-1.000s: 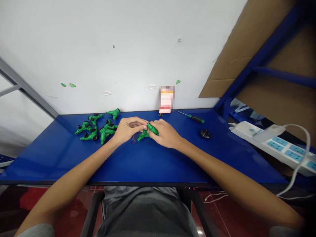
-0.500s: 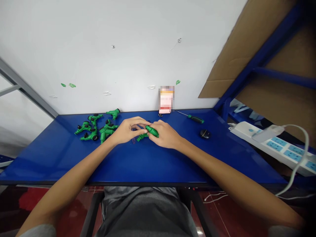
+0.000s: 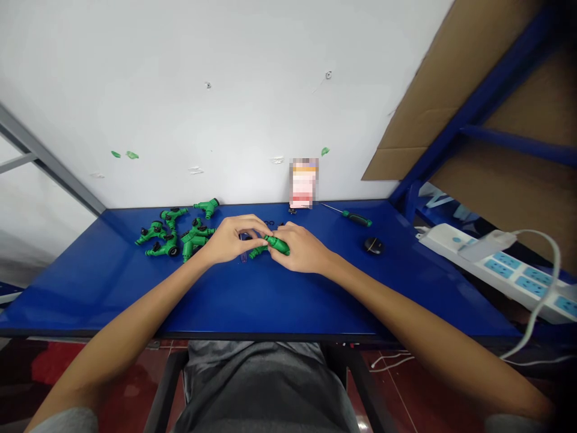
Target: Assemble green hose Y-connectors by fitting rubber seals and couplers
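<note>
In the head view a green plastic hose connector [image 3: 278, 245] is held over the middle of the blue table. My right hand [image 3: 303, 248] is closed around it, fingers wrapped over its right side. The thumb and fingertips of my left hand [image 3: 234, 239] pinch at its left end; a small piece between them, if any, is hidden. Just below the left fingertips another green part [image 3: 258, 251] shows; whether it belongs to the same connector I cannot tell. Small black rings [image 3: 269, 223] lie behind the hands.
Several green hose splitters with black knobs [image 3: 164, 245] lie to the left. A green-handled screwdriver [image 3: 357, 218] and a round black object [image 3: 374, 245] are at right. A blurred upright card or box [image 3: 303, 183] stands against the wall. A white power strip [image 3: 500, 264] sits beyond the table's right edge.
My left thumb and fingertips have come in onto the left end of the connector, which has tilted slightly flatter. My right hand has shifted a little and keeps its hold.
</note>
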The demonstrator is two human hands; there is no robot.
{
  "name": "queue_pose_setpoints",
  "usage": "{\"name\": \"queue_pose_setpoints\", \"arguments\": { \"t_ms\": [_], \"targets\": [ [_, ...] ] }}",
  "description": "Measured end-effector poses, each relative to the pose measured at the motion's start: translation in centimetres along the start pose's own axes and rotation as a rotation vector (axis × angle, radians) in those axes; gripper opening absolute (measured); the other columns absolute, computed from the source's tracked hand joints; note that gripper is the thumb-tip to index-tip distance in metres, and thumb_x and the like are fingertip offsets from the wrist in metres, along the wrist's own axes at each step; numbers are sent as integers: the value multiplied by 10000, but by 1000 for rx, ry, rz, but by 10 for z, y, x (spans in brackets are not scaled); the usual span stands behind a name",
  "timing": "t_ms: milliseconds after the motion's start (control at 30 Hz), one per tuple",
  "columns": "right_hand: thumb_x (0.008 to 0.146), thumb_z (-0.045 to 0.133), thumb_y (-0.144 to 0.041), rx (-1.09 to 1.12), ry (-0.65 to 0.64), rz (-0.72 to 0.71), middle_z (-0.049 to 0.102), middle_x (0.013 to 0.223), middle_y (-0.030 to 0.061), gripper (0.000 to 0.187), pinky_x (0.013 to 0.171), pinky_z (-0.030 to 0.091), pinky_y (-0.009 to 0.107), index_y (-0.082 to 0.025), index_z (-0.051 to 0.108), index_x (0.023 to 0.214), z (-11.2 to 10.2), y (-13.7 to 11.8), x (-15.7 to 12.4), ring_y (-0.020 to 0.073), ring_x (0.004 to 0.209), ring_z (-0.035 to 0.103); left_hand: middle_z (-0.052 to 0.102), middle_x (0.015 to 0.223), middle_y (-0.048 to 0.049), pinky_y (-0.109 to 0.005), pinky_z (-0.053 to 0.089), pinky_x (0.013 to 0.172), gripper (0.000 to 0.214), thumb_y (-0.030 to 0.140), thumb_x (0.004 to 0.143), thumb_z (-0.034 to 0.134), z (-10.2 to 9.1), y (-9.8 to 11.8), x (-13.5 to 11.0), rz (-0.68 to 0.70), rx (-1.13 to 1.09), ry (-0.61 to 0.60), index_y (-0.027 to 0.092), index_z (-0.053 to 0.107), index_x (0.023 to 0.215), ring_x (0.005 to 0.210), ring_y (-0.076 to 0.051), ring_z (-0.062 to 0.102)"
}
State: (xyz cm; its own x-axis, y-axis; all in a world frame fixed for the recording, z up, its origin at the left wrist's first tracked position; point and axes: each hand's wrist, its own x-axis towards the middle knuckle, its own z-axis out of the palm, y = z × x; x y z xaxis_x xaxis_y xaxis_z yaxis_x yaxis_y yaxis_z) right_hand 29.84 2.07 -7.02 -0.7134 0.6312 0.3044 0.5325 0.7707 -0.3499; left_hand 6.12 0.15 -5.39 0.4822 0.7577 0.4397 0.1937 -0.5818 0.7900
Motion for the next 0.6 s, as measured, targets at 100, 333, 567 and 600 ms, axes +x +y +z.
{"name": "queue_pose_setpoints", "arguments": {
  "t_ms": [100, 333, 567, 600],
  "targets": [
    [983, 583, -315, 18, -10, -1, 567, 719, 26, 242, 786, 402, 354, -220, 568, 761, -1, -1, 0, 201, 711, 502, 788, 1103, -94, -333, 675, 774, 232, 424, 940, 857, -1, 0, 0, 11, 10, -9, 222, 862, 1053, 801, -162, 747],
    [988, 594, -313, -25, -2, -14, 557, 726, 23, 234, 804, 406, 358, -214, 588, 776, 1, 2, 0, 199, 711, 496, 791, 1083, -106, -317, 668, 801, 228, 408, 968, 831, 1, -5, -1, 68, 75, 13, 197, 855, 1050, 825, -166, 749],
    [972, 612, -287, -33, -1, -30, 549, 714, 13, 212, 818, 408, 361, -215, 605, 773, 0, 6, 2, 194, 700, 497, 783, 1060, -89, -306, 669, 837, 216, 400, 1039, 737, 10, -1, -2, 133, 205, 21, 204, 826, 1048, 906, -178, 761],
    [971, 618, -298, -28, 10, -25, 541, 716, 12, 222, 813, 409, 362, -217, 596, 766, 0, 6, 2, 196, 706, 498, 792, 1036, -86, -309, 667, 843, 215, 397, 1039, 737, 10, 0, -1, 135, 200, 36, 205, 831, 1007, 902, -181, 765]
  ]
}}
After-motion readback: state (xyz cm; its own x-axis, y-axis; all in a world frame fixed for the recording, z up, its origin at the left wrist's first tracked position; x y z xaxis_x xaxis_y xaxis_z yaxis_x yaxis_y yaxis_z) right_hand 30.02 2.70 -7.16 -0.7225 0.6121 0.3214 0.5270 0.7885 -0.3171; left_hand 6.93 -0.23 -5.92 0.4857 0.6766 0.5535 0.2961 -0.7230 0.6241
